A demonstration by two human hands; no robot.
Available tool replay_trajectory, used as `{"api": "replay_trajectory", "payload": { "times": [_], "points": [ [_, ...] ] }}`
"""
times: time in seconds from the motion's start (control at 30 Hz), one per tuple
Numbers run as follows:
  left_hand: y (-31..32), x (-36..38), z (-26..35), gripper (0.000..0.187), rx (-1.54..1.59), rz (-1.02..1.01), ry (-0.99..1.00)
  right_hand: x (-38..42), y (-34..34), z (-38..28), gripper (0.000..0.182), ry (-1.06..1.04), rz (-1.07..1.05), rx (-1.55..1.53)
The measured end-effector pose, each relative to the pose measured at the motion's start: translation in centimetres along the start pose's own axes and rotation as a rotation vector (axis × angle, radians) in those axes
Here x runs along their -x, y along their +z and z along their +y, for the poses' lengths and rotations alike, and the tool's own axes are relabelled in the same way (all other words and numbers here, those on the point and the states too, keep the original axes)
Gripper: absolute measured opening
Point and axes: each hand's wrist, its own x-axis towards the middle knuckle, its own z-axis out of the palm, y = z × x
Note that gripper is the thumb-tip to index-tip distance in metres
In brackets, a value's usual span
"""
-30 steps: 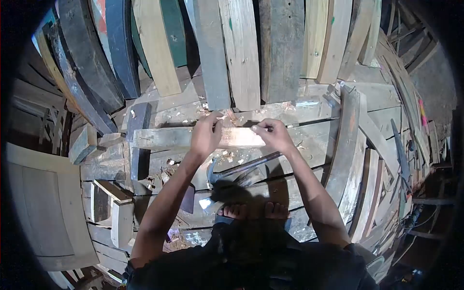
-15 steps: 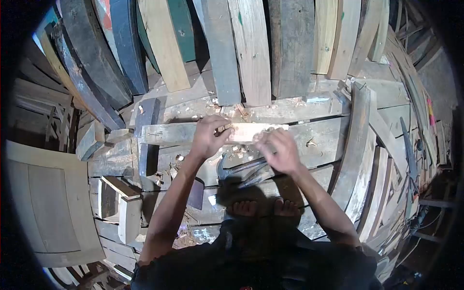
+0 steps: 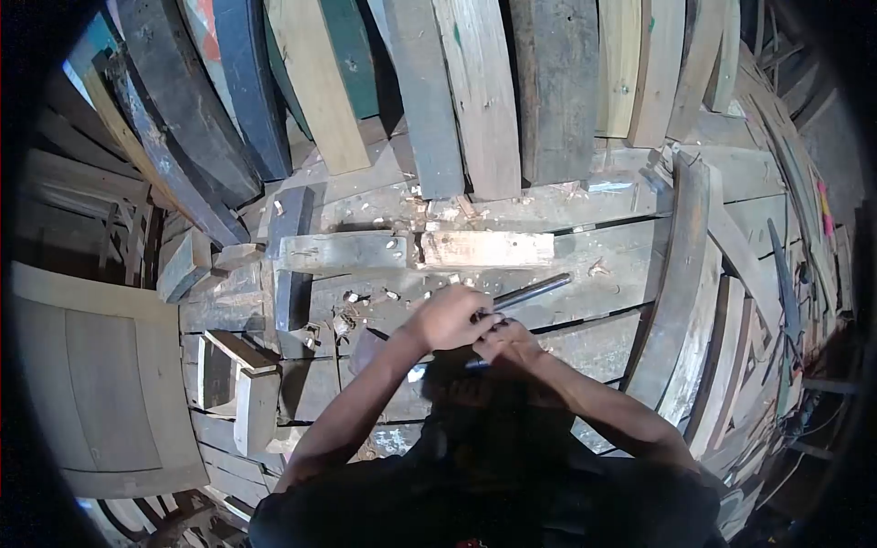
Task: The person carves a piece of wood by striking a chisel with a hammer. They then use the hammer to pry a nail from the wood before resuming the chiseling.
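Wooden planks (image 3: 480, 110) beyond pale block (image 3: 493, 248), left hand (image 3: 452, 318), right hand (image 3: 512, 344), both curled, hold unclear

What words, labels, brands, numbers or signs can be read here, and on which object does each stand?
None can be read.
Green mark on an upright board: no legible letters.
Pink patch at the right: no legible letters.
Red spot on the dark clothing: too small to read.

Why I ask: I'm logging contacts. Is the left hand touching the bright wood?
Apart. The head view shows a strip of boards between the left hand and the lower edge of the bright wood.
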Motion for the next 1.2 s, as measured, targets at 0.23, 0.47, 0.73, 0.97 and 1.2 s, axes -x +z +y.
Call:
{"api": "replay_trajectory", "payload": {
  "times": [0.23, 0.47, 0.73, 0.97, 1.2],
  "points": [
    [4.9, -1.0, -2.5, 0.032, -0.073, 0.050, -0.088, 2.1, -6.0, 1.3, 0.040, 0.165, -0.433, -0.269],
    [5.1, -2.8, -3.9, 0.039, -0.059, -0.037, -0.077, 8.0, -14.4, 5.2, 0.063, 0.447, -0.516, -0.457],
    [6.1, -1.8, -0.5, 0.035, 0.003, 0.357, -0.040, 12.1, -20.1, 6.9, 0.046, 0.761, -0.284, -0.528],
    [2.2, -2.8, 8.5, 0.062, 0.067, 0.366, 0.290, 8.1, -20.5, 5.1, 0.039, 0.547, -0.277, -0.357],
    [2.6, -2.9, 7.4, 0.076, 0.122, -0.046, -0.061, 3.1, -21.3, 3.0, 0.056, 0.338, -0.312, -0.405]
  ]
}}
